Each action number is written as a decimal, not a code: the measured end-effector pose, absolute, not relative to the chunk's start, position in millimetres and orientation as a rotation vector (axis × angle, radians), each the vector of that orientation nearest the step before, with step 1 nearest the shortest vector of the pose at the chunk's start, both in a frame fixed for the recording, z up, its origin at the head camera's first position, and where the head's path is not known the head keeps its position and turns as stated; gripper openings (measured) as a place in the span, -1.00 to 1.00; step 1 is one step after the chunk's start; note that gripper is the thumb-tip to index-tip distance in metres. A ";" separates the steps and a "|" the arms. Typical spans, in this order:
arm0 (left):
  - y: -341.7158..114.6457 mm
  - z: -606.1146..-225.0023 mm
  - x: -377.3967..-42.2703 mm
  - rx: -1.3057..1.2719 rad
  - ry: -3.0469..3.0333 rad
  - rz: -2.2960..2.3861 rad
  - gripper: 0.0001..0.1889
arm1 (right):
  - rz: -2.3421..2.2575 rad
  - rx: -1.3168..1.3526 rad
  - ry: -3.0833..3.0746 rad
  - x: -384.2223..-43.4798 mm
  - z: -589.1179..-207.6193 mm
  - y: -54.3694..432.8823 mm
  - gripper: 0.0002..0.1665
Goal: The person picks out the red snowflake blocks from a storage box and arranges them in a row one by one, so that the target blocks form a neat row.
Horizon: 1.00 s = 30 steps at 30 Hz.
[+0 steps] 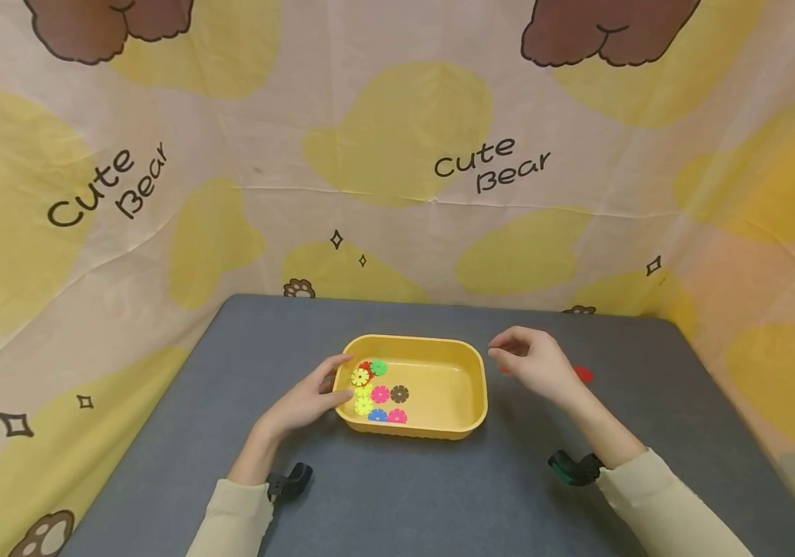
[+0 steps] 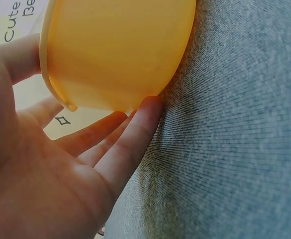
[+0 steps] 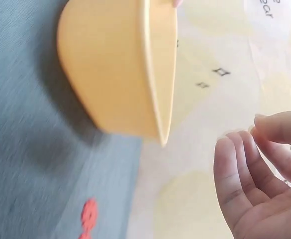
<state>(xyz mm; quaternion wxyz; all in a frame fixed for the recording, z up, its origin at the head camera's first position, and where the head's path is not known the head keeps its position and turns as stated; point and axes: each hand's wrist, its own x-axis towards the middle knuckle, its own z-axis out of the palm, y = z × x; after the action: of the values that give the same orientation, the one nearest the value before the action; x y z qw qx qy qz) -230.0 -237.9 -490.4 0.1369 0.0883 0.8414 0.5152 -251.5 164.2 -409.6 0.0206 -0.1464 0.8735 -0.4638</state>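
A rounded rectangular yellow plastic tray (image 1: 439, 387) is being supported by a dark grey cloth-textured worktop (image 1: 425, 503). Its left end is being gripped by the bare left hand (image 1: 310, 394): the rim is being straddled, with the thumb being hooked over it and other fingers being pressed against the outer wall.

Near the tray's right end, the bare right hand (image 1: 533, 363) is being held above the worktop, apart from the rim. Its fingers are being kept loosely bent, the tips of thumb and index finger being brought close together, and nothing is being seen between them.

Inside the tray, small flat notched plastic discs (image 1: 380, 394) in yellow, pink, green, red, blue and dark brown are being gathered toward the left end, some being partly overlapped. Outside it, red plastic pieces (image 1: 582, 374) are being borne by the worktop to the right, one being partly covered by the right hand in the head view.

Cream sleeves (image 1: 669, 503) and black wrist devices (image 1: 291, 481) are being worn on both arms. The worktop is being enclosed by a cream-and-yellow printed fabric backdrop (image 1: 383, 131), on which "Cute Bear" is being repeated.
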 end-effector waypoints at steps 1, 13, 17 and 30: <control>-238.1 -490.2 -229.9 0.256 2.436 1.491 -0.29 | -1.438 -0.469 2.708 -252.2 -408.9 160.2 -0.78; -239.0 -488.3 -228.3 0.236 2.450 1.483 -0.29 | -1.465 -0.614 2.643 -260.1 -400.4 107.6 -0.77; -237.7 -488.4 -228.8 0.244 2.452 1.484 -0.30 | -1.437 -0.672 2.643 -263.1 -401.6 92.1 -0.77; -235.9 -489.1 -228.8 0.252 2.447 1.485 -0.30 | -1.393 -0.738 2.581 -274.9 -419.6 48.5 -0.79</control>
<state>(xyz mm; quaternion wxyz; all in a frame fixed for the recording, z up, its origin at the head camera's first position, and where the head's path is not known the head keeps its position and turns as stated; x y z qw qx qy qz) -228.8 -235.9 -489.1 0.1338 0.0870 0.8439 0.5122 -274.9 48.5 -419.6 0.0587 -0.2437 0.8519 -0.4598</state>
